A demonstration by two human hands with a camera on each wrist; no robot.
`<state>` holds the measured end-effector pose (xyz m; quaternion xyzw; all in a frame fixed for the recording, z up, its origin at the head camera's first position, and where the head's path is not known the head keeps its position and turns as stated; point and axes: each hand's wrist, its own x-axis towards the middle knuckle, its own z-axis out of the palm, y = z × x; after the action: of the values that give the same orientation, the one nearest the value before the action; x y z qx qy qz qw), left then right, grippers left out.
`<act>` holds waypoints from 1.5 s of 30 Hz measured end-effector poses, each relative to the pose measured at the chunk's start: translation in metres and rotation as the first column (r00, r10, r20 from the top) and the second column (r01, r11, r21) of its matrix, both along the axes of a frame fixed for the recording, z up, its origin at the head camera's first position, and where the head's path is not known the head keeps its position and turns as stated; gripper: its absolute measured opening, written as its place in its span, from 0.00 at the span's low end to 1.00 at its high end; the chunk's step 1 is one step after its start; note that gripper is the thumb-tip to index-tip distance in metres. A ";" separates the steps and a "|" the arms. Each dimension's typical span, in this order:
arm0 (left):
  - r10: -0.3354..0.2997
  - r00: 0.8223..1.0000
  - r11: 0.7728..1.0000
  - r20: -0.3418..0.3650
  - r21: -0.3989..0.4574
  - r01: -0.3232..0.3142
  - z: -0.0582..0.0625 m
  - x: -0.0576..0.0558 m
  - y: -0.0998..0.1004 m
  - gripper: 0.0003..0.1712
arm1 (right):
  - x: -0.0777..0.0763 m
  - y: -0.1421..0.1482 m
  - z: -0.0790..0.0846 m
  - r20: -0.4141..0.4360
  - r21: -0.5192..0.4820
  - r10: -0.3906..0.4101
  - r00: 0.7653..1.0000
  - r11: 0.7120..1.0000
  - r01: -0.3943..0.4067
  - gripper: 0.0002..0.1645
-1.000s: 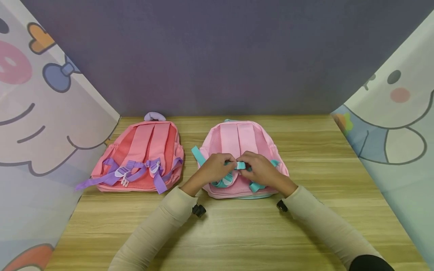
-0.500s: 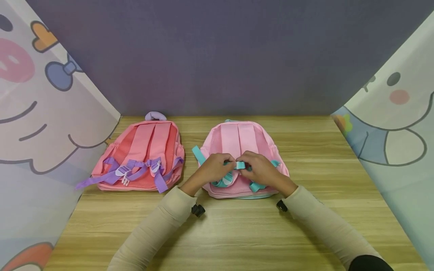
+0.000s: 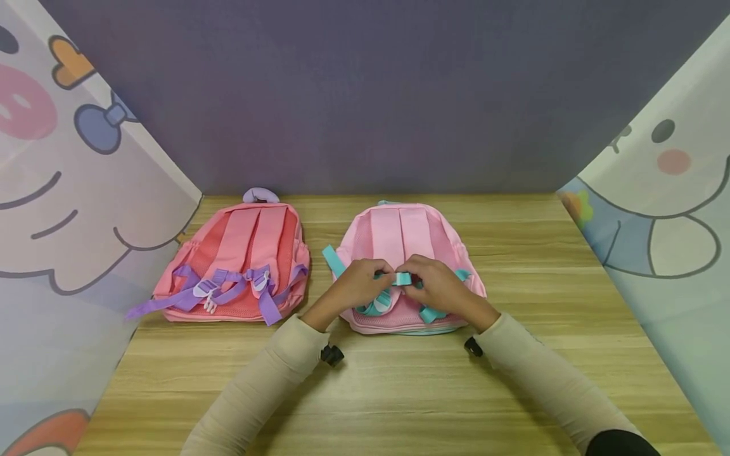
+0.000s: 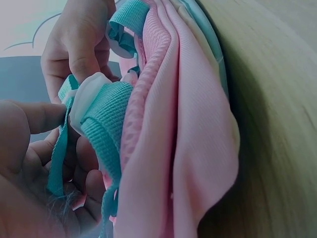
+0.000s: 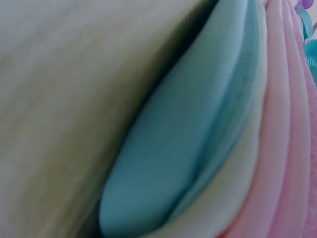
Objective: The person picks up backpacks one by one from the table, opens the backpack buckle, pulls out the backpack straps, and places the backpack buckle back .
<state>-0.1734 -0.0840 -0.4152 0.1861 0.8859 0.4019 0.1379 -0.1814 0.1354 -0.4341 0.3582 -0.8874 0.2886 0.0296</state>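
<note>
A light pink backpack (image 3: 419, 237) lies on the table, back panel up, with its shoulder straps and teal webbing showing. My left hand (image 3: 360, 282) and right hand (image 3: 438, 285) meet over its lower part. Between their fingertips runs a short piece of teal webbing strap (image 3: 403, 278), pinched from both sides. In the left wrist view, my left thumb and fingers hold the strap (image 4: 59, 161) beside a white plastic slider buckle (image 4: 89, 96), and my right hand (image 4: 81, 47) grips close above it. The right wrist view shows only the backpack's teal and pink side (image 5: 183, 129), without my hand.
A coral backpack (image 3: 234, 253) with purple webbing (image 3: 228, 278) and a lilac handle (image 3: 260, 195) lies to the left on the wooden table (image 3: 399, 399). A dark grey panel (image 3: 371, 95) stands behind, and cartoon-printed panels (image 3: 673, 209) flank both sides.
Both hands stay on the teal strap in nearly the same place. The left hand shifts very slightly left; neither backpack moves.
</note>
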 end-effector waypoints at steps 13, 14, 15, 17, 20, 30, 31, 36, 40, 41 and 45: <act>-0.006 1.000 1.000 -0.015 -0.005 0.006 0.003 0.000 0.002 0.11 | 0.000 0.001 -0.001 -0.010 -0.019 -0.001 1.000 1.000 0.001 0.15; -0.005 1.000 1.000 -0.018 -0.010 0.004 0.003 0.000 0.002 0.11 | 0.000 0.001 -0.001 -0.011 -0.019 0.001 1.000 1.000 -0.001 0.15; -0.004 1.000 1.000 -0.019 -0.015 0.003 0.003 0.000 0.002 0.11 | -0.001 0.001 -0.001 -0.013 -0.016 0.003 1.000 1.000 -0.003 0.15; 0.000 1.000 1.000 -0.024 -0.021 0.000 0.004 0.000 0.003 0.10 | -0.001 0.001 0.000 -0.021 -0.009 0.009 1.000 1.000 -0.009 0.15; 0.000 0.999 1.000 -0.035 -0.024 0.000 0.004 -0.001 0.003 0.09 | -0.003 0.001 0.002 -0.039 0.004 0.013 0.999 1.000 -0.013 0.15; 0.002 0.998 1.000 -0.060 -0.029 -0.003 0.007 -0.002 0.005 0.08 | -0.006 0.002 0.005 -0.071 0.019 0.029 0.997 0.999 -0.028 0.15; 0.001 0.998 1.000 -0.059 -0.028 -0.003 0.008 -0.002 0.005 0.08 | -0.006 0.002 0.005 -0.070 0.019 0.030 0.997 0.999 -0.028 0.15; 0.008 0.999 1.000 -0.047 -0.026 -0.009 0.007 -0.003 0.006 0.08 | -0.006 0.002 0.007 -0.055 0.022 0.029 0.998 0.999 -0.028 0.15; 0.010 0.999 1.000 -0.042 -0.022 -0.011 0.007 -0.003 0.006 0.08 | -0.006 0.000 0.007 -0.046 0.026 0.028 0.999 0.999 -0.027 0.15; 0.011 0.999 1.000 -0.038 -0.018 -0.012 0.007 -0.003 0.005 0.08 | -0.006 0.000 0.008 -0.046 0.027 0.027 0.999 0.999 -0.025 0.15; 0.016 1.000 1.000 -0.010 0.002 -0.016 0.008 -0.002 0.002 0.09 | -0.007 0.000 0.009 -0.051 0.029 0.025 0.998 0.999 -0.023 0.15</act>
<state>-0.1756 -0.0821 -0.4075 0.1812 0.8878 0.4027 0.1299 -0.1881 0.1355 -0.4251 0.3766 -0.8860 0.2670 0.0441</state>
